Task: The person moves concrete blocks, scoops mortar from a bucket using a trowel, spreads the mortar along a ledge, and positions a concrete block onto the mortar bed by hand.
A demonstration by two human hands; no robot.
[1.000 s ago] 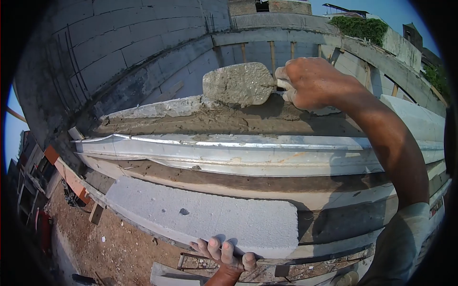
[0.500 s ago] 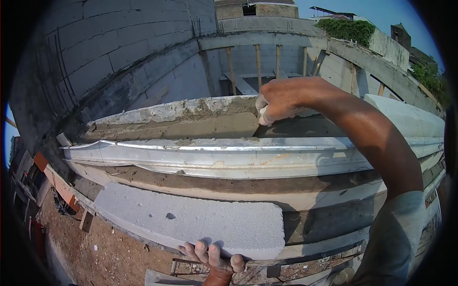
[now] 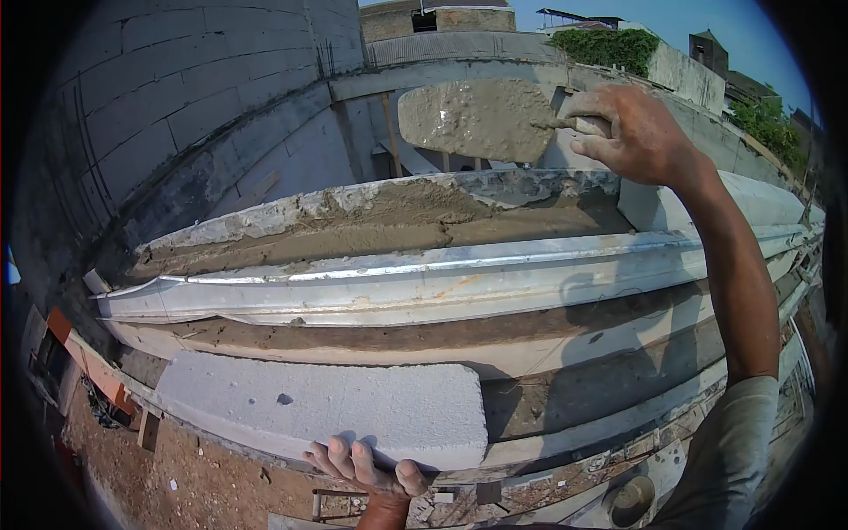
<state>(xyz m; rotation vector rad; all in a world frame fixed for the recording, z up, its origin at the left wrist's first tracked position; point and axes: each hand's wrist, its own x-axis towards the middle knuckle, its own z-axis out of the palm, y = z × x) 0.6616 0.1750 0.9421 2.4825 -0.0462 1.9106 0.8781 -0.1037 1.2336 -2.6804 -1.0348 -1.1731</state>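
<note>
Trowel (image 3: 481, 121) clasped in right hand (image 3: 638, 134), extending leftward, left hand (image 3: 375, 478) spread against edge of pale block (image 3: 336, 402)

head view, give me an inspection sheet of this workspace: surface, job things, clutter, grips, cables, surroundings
Surface: uneven mortar bed, beyond a long metal-edged rail.
Job's things: trowel, blade coated with mortar, raised above the bed; pale block lying nearer the camera.
Clutter: littered ground below.
Grips: right grip closed on the trowel; left grip at the block's near edge, fingers touching it.
Cables: dark tangle at lower left; cannot tell whether it is cable.
Surroundings: block wall at left, greenery in the background.
</note>
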